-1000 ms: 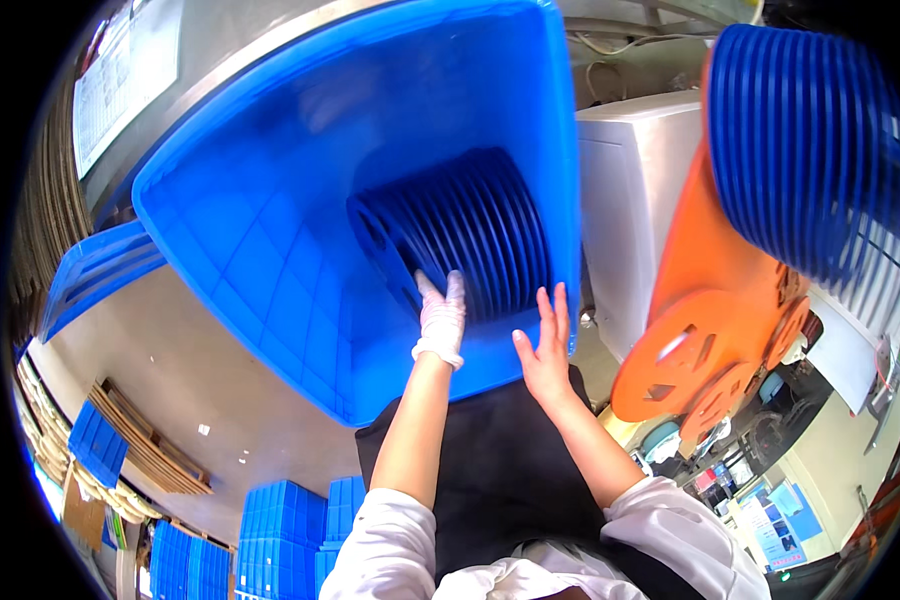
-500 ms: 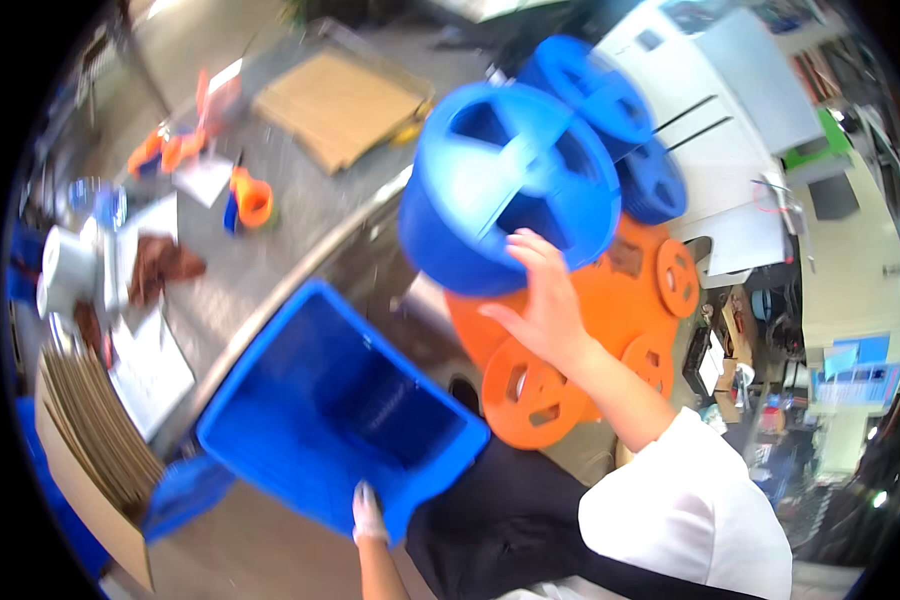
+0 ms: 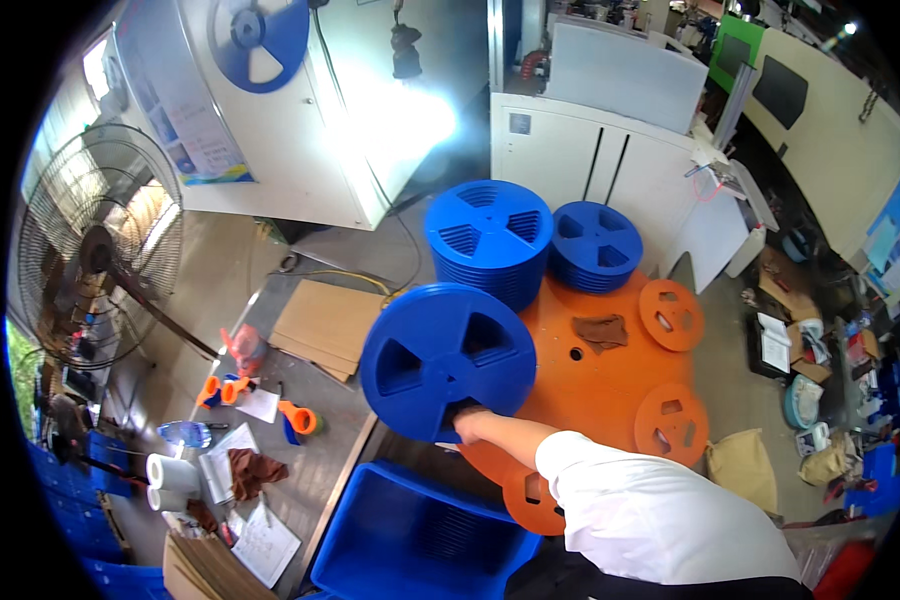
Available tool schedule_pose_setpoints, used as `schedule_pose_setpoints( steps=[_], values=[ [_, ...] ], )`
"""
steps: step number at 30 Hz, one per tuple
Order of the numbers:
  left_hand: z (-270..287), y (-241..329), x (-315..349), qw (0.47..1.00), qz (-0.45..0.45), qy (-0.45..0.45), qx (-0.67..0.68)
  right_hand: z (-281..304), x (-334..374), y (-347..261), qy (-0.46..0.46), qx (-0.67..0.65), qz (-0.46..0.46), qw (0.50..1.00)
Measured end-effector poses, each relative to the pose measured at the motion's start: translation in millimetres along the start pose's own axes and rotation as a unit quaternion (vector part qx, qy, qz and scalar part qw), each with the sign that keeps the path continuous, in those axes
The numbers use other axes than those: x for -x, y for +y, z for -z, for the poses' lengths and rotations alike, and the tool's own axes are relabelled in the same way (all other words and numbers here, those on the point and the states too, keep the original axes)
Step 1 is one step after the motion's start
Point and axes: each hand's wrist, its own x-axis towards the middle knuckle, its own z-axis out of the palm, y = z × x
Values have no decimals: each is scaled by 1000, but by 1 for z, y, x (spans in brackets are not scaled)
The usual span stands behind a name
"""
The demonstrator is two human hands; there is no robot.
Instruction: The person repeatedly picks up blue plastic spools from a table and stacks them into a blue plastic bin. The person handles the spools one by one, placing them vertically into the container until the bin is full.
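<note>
My right hand (image 3: 469,425) reaches forward with its fingers down inside a cut-out of a large blue reel disc (image 3: 433,352). It appears to grip the disc by the edge of that opening; the fingertips are hidden. What lies directly under this disc cannot be seen. Below it, near me, stands a blue plastic bin (image 3: 390,535) with a ribbed inner wall. My left hand is out of view. Behind the disc rise a tall stack of blue reel discs (image 3: 489,240) and a lower stack of similar discs (image 3: 596,246).
An orange round platform (image 3: 590,390) carries the stacks, a brown cloth (image 3: 600,331) and orange discs (image 3: 672,425). On the left, a grey workbench (image 3: 325,420) holds cardboard sheets (image 3: 320,325), orange-and-blue tape dispensers (image 3: 300,420), papers and white rolls (image 3: 170,472). A large fan (image 3: 98,250) stands beyond.
My view has swung up and right. My right hand has gone from resting spread at a blue disc's opening to fingers inside one. My left hand, earlier on the bin's rim, has left view.
</note>
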Motion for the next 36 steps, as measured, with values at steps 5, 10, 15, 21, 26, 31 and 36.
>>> schedule_pose_setpoints(
  steps=[5, 10, 15, 21, 26, 31, 36],
  values=[
    [17, 57, 25, 997, -69, -3, -18, -19, 20, 7, 37, -26, -32, 998],
    [19, 90, 58, 991, -127, -12, -45, -21, 83, 11, 63, 2, -2, 998],
    [14, 106, 108, 973, -217, -25, -70, -19, 201, 8, 98, -47, -15, 994],
    [-8, 113, 174, 948, -301, -51, -89, -47, 357, 30, 125, -443, -49, 886],
    [-40, 130, 228, 923, -354, -86, -128, -107, 483, 72, 66, -802, -50, 591],
    [-84, 174, 279, 891, -398, -118, -183, -211, 575, 130, 110, -929, -57, 350],
    [-159, 219, 323, 856, -427, -148, -252, -285, 669, 182, 244, -932, -41, 266]
  ],
)
